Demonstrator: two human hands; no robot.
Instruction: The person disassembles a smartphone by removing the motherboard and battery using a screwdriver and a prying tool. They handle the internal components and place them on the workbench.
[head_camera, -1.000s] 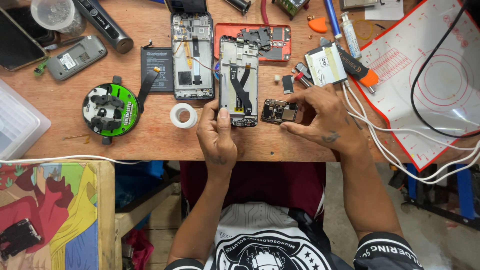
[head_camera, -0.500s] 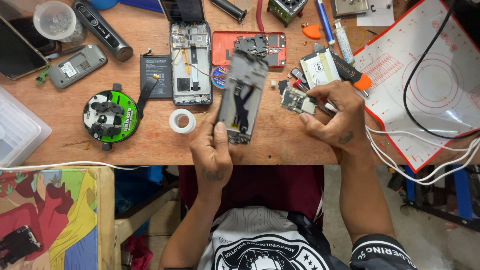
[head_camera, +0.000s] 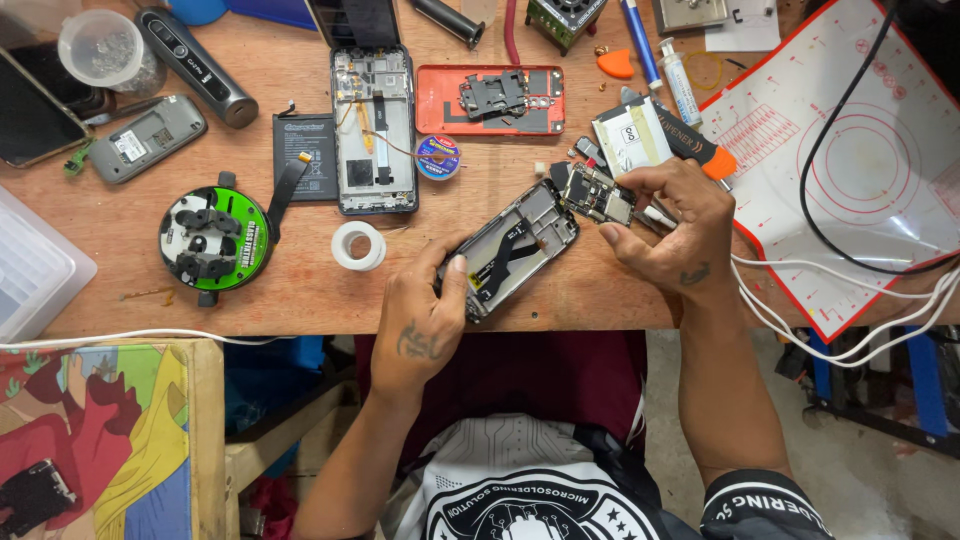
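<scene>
Since half a second ago the opened phone frame has dropped from its raised, near-upright tilt to lie flat and slanted on the desk near the front edge, and the right hand has drawn the small circuit board a bit further right. Left hand pins the frame's lower-left end, thumb on its inner face, fingers wrapped under the edge; closed hold on the frame. Right hand pinches the circuit board between thumb and fingertips, narrow grip, board sitting just off the frame's upper-right corner, touching or nearly so, can't tell which. Board is at the fingertips, left of the palm.

Behind the frame: second opened phone lying straight, black battery just left of it, orange-red back cover to its right with a solder wire spool between. White tape roll sits left of the left hand; green round fixture further left. White cables run off the right front edge beside a white-and-red mat.
</scene>
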